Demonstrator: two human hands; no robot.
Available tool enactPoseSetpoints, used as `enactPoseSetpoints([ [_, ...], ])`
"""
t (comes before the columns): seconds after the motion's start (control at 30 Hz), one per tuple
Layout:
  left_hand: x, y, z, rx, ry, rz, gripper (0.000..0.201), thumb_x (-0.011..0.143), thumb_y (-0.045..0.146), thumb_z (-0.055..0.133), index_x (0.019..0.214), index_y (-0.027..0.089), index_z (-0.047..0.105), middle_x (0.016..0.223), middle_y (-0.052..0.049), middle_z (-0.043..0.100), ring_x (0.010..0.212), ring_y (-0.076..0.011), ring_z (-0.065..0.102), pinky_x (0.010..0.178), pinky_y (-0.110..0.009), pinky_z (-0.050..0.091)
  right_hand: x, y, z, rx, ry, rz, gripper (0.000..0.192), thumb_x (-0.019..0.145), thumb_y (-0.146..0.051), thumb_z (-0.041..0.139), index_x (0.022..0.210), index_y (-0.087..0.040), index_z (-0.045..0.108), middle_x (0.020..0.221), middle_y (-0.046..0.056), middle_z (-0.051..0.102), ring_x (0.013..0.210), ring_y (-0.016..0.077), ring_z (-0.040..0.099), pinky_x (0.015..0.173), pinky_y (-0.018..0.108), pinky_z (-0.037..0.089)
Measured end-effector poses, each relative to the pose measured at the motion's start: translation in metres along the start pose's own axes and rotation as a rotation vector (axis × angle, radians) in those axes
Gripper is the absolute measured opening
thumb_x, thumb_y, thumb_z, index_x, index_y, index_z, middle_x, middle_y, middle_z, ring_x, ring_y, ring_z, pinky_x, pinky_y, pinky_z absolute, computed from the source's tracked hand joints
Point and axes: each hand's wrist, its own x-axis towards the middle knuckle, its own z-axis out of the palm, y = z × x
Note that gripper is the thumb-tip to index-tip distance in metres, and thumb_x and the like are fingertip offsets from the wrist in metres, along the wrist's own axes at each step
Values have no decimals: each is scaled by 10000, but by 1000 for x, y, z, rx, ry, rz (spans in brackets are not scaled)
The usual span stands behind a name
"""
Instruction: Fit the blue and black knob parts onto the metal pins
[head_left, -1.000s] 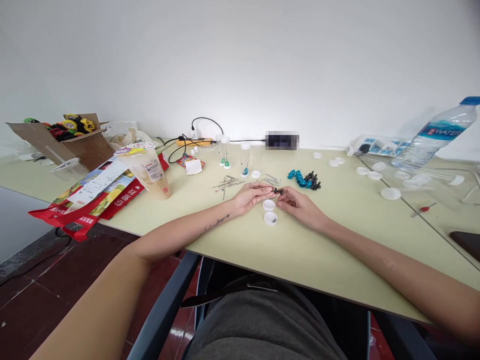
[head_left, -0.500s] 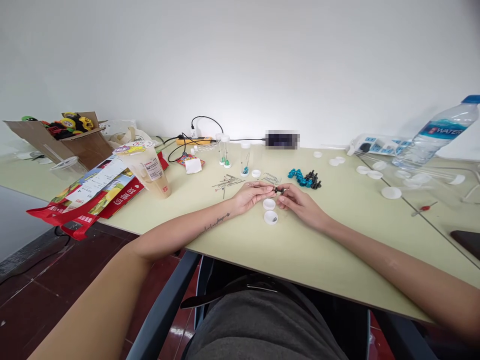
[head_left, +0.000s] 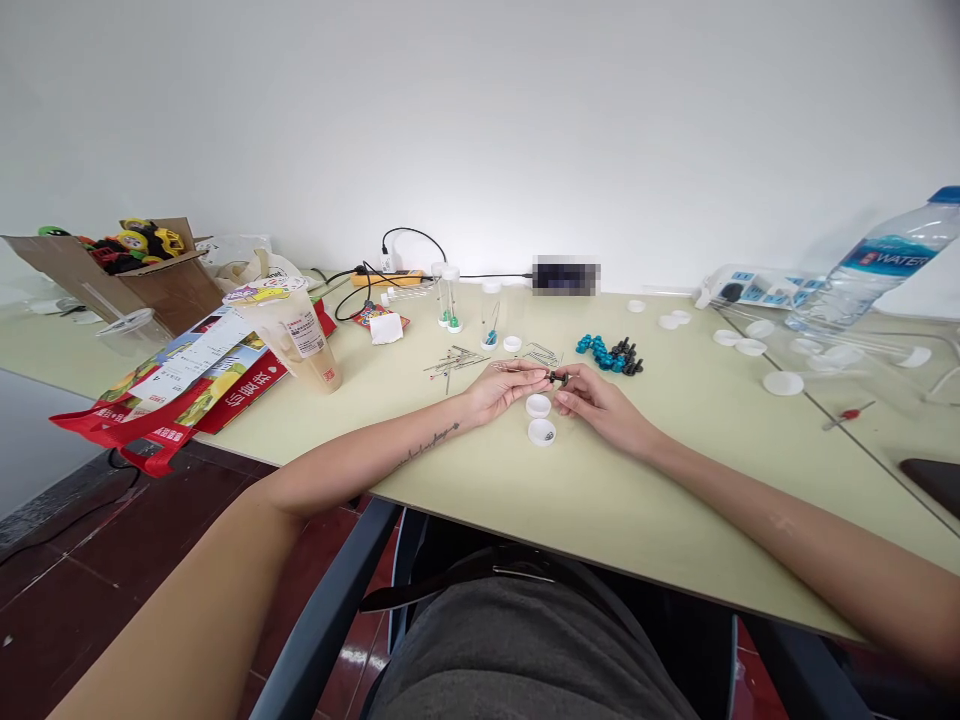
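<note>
My left hand (head_left: 504,389) and my right hand (head_left: 596,402) meet over the pale green table (head_left: 660,480). Between their fingertips they pinch a small black screw-like part (head_left: 556,377); the left fingers seem to hold a thin metal pin against it, too small to be sure. Just below the hands lie two small white caps (head_left: 538,405), the nearer cap (head_left: 541,432) holding a dark speck. Behind the hands sits a pile of blue and black parts (head_left: 607,355) and a scatter of thin metal pins (head_left: 454,363).
Clear vials (head_left: 448,298) stand behind the pins. A drink cup (head_left: 294,333) rests on red bags (head_left: 172,395) at left, beside a cardboard box of toys (head_left: 135,265). White caps (head_left: 781,383), a water bottle (head_left: 874,265) and a power strip (head_left: 757,290) are at right.
Both hands stay together on the small black part, with only slight finger motion. The view has drifted a little.
</note>
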Motion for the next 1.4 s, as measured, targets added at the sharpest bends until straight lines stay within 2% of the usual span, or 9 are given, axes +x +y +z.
enactPoseSetpoints([
  [0.5, -1, 3, 3, -13, 25, -27, 192, 674, 98, 714, 864, 83, 686, 874, -80, 695, 867, -174, 671, 992, -337, 435, -2, -6, 0, 0, 7, 22, 362, 865, -427, 465, 1179, -252, 424, 862, 31, 608, 783, 198, 594, 767, 396, 493],
  [0.77, 0, 3, 3, 0, 36, -21, 194, 694, 101, 699, 885, 72, 688, 958, -113, 687, 902, -190, 667, 994, -315, 439, -3, -3, -1, -17, 10, 0, 345, 874, -405, 457, 1181, -252, 412, 857, 23, 596, 783, 194, 598, 761, 386, 490],
  [0.97, -2, 3, 4, -9, 36, -16, 179, 686, 97, 704, 863, 75, 690, 879, -84, 695, 865, -182, 674, 989, -317, 445, -2, -3, 0, -16, 8, -11, 341, 877, -401, 458, 1177, -250, 405, 851, 21, 591, 770, 191, 591, 753, 383, 488],
  [1.2, -1, 3, 4, -2, 37, -30, 187, 686, 102, 707, 870, 74, 685, 897, -87, 693, 875, -180, 671, 994, -318, 436, -2, -1, 0, -25, -2, -13, 340, 880, -387, 459, 1185, -251, 399, 860, 21, 591, 772, 190, 588, 757, 384, 483],
  [1.4, 0, 2, 1, 4, -8, -27, 176, 692, 110, 705, 864, 81, 683, 884, -75, 694, 874, -177, 668, 1004, -332, 422, -1, -1, 0, -26, 6, -9, 326, 887, -402, 450, 1174, -251, 410, 817, 12, 575, 768, 187, 588, 754, 372, 480],
])
